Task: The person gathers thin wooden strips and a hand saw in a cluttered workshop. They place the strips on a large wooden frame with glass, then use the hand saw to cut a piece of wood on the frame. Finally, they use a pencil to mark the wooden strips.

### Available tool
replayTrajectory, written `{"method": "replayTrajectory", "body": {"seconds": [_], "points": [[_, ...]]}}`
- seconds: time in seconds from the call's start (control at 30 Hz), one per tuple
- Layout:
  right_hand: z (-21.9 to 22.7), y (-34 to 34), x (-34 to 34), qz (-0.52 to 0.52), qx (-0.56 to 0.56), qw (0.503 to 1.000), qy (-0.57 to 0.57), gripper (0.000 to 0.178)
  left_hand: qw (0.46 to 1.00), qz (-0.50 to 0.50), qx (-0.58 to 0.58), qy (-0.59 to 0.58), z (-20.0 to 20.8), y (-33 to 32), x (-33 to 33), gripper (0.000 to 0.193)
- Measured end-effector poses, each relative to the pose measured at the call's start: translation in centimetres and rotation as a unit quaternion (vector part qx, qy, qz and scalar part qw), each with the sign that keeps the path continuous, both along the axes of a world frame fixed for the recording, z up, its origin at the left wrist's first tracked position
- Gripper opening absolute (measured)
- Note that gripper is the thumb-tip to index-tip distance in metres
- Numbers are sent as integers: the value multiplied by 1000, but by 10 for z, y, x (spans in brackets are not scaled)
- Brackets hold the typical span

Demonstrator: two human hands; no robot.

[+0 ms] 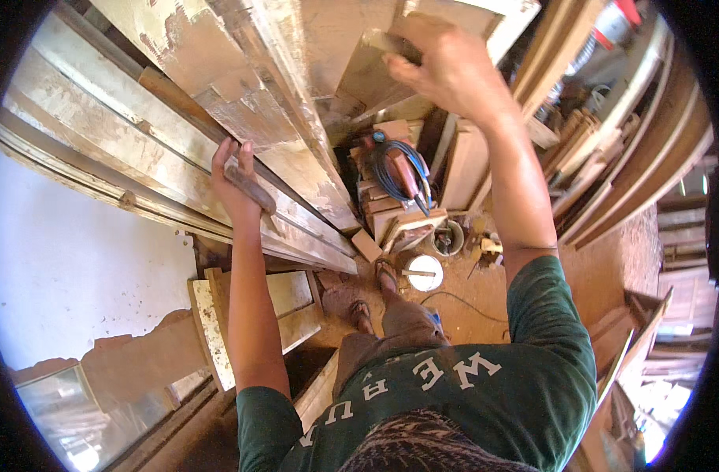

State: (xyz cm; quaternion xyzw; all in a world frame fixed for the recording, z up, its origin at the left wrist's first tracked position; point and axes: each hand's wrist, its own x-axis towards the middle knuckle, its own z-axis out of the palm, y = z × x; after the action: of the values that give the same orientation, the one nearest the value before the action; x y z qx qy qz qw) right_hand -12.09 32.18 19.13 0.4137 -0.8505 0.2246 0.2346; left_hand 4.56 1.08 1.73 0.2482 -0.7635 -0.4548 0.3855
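My right hand [447, 69] is raised at the upper centre, its fingers closed round a small flat tool [384, 41] with a pale end. Blur hides the tool's exact kind. It is in front of a brown wooden panel with pale patches. On the left, my left hand [237, 182] has its fingertips at the edge of a tall wooden door [257, 118] with flaking pale paint. Across that palm lies a brown wooden handle [251, 191], held by the curled fingers; its other end is hard to make out.
Long boards [99, 118] lean at the left beside a white panel [76, 259]. Below the door sit a power tool with a coiled blue cord [402, 169], a bucket [447, 237] and a white tub [424, 272] with a stick across it. More timber [635, 149] stands at the right.
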Motion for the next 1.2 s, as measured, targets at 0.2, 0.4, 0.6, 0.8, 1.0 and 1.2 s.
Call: {"method": "replayTrajectory", "body": {"seconds": [0.2, 0.4, 0.6, 0.8, 1.0, 1.2], "points": [[111, 108, 127, 36, -45, 997, 46, 25, 971, -194, -128, -50, 53, 77, 49, 40], [116, 156, 239, -36, 25, 997, -68, 32, 846, -508, 165, -4, 73, 198, 69, 52], [53, 220, 340, -117, 22, 976, -185, 28, 698, -706, -34, -114, 39, 290, 127, 46], [6, 294, 421, -194, -156, 949, -193, 29, 663, -733, 18, -148, -25, 365, 171, 39], [-107, 385, 544, -420, -375, 735, -378, 39, 605, -789, -93, -51, -24, 445, 197, 36], [-278, 358, 632, -308, -726, 305, -535, 82, 418, -856, -303, 32, -24, 524, 213, 35]]}}
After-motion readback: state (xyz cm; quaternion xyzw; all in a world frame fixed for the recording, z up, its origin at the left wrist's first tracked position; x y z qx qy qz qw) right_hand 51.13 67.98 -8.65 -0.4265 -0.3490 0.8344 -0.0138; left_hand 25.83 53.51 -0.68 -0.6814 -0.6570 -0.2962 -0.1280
